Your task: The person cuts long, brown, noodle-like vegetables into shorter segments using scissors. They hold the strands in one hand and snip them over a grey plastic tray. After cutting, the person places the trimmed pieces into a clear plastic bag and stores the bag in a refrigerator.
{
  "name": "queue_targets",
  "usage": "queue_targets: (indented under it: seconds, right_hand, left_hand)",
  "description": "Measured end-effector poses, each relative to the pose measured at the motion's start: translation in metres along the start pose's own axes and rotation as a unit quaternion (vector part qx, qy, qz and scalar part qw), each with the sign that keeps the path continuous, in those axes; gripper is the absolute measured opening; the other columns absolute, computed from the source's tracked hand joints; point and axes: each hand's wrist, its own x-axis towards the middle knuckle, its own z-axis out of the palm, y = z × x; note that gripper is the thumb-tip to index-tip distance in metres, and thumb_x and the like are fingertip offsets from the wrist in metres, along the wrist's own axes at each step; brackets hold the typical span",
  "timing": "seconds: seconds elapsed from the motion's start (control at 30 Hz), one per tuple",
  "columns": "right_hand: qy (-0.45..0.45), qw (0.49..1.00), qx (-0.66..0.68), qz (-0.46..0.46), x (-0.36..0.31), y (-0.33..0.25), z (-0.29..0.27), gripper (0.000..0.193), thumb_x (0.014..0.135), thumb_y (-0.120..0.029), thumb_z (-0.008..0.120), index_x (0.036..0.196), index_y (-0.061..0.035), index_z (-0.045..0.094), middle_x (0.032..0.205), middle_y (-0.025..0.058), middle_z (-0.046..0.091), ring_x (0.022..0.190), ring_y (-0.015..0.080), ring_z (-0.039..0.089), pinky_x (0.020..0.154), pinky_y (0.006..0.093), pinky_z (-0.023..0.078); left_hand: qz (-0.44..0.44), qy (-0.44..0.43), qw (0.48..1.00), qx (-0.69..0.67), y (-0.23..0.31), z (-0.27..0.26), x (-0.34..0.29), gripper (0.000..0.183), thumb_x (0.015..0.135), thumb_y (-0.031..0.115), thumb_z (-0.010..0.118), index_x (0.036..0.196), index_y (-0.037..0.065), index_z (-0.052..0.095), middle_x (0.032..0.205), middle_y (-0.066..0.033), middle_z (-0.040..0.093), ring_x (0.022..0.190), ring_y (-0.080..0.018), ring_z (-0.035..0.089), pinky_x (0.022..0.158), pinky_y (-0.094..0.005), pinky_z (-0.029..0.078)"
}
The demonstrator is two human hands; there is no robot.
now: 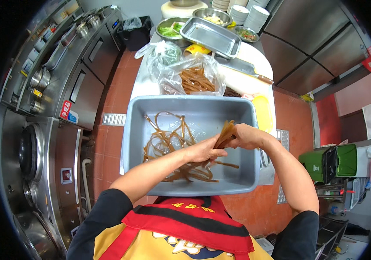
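Note:
A bundle of flat brown noodles (225, 134) is gripped over a grey-blue plastic tub (190, 187). My right hand (245, 136) is closed round the upper part of the bundle, whose ends stick up past the fingers. Lower down, my left hand (206, 150) also grips it, thumb pointing right. The noodles' lower ends hang towards the tub floor below my left hand. Loose noodles (164, 136) lie tangled in the left half of the tub, where the floor looks wet. My left forearm crosses above the tub and hides some of them.
Behind the tub, a clear bag of dry brown noodles (197, 80) lies on the white table (140, 82). A cleaver (241, 67), a metal tray (211, 36), a bowl of greens (170, 30) and a yellow tray (262, 113) are nearby. Steel counters (75, 93) line the left side.

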Motion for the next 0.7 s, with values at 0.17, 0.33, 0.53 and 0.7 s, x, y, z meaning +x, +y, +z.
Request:
queue_targets:
  seconds: [0.17,0.33,0.53,0.7]
  right_hand:
    - [0.082,0.971,0.172,0.142,-0.019,-0.007,-0.032,0.027,0.09,-0.025,0.058,0.11,-0.0062,0.061,0.089,0.0034,0.062,0.069,0.0107,0.056,0.064,0.026,0.051]
    - [0.388,0.825,0.406,0.058,-0.004,0.034,0.014,0.026,0.096,-0.021,0.05,0.111,-0.0017,0.058,0.092,0.006,0.061,0.072,0.0105,0.056,0.064,0.0253,0.05]
    - [0.436,0.804,0.404,0.023,0.01,0.009,0.075,0.025,0.087,-0.014,0.064,0.108,-0.0024,0.06,0.091,0.0046,0.06,0.072,0.0085,0.056,0.058,0.0234,0.049]
    - [0.398,0.818,0.416,0.007,0.02,-0.013,0.095,0.029,0.081,-0.016,0.072,0.102,0.0,0.06,0.077,0.0039,0.062,0.073,0.0088,0.057,0.063,0.0235,0.047]
  left_hand:
    - [-0.054,0.01,0.984,-0.167,-0.015,-0.013,-0.016,0.023,0.097,0.026,0.052,0.108,0.006,0.05,0.074,0.0019,0.043,0.059,-0.0081,0.042,0.056,-0.0244,0.041]
    - [-0.083,0.008,0.967,-0.241,-0.008,-0.015,-0.029,0.025,0.099,0.03,0.048,0.108,0.007,0.05,0.076,0.0017,0.044,0.06,-0.0079,0.042,0.057,-0.0257,0.042]
    - [-0.079,0.017,0.963,-0.258,-0.012,-0.02,-0.039,0.028,0.098,0.033,0.05,0.11,0.008,0.05,0.077,0.0014,0.044,0.061,-0.0084,0.043,0.058,-0.026,0.042]
    - [-0.078,0.009,0.969,-0.236,-0.016,-0.02,-0.036,0.029,0.097,0.034,0.051,0.11,0.008,0.051,0.077,0.0007,0.045,0.062,-0.0093,0.045,0.059,-0.0264,0.044]
